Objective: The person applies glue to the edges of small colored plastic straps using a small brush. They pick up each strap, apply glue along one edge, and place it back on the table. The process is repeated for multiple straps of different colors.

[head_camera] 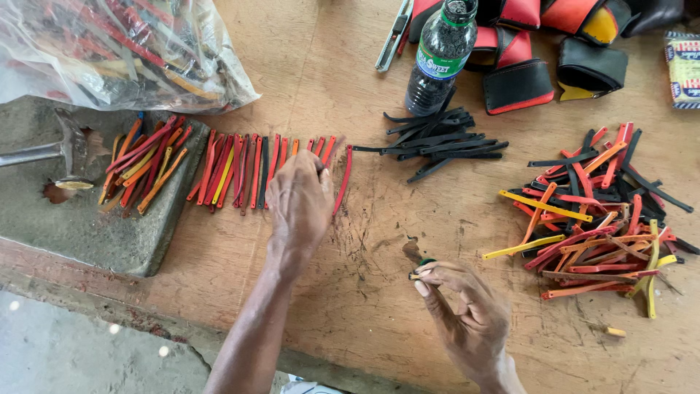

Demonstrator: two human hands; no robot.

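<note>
Right hand (467, 314) — small brush (421, 268) in fingertip grip

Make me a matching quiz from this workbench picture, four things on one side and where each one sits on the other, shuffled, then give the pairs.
Things:
1. hammer
2. bottle
3. black strips
4. mixed strip heap

Places:
A. far right of the table
B. on the stone slab at the left
C. top centre, standing upright
D. just below the bottle

Pairs: 1-B, 2-C, 3-D, 4-A

The left hand rests on the row of strips; the right hand pinches a small brush.
</note>
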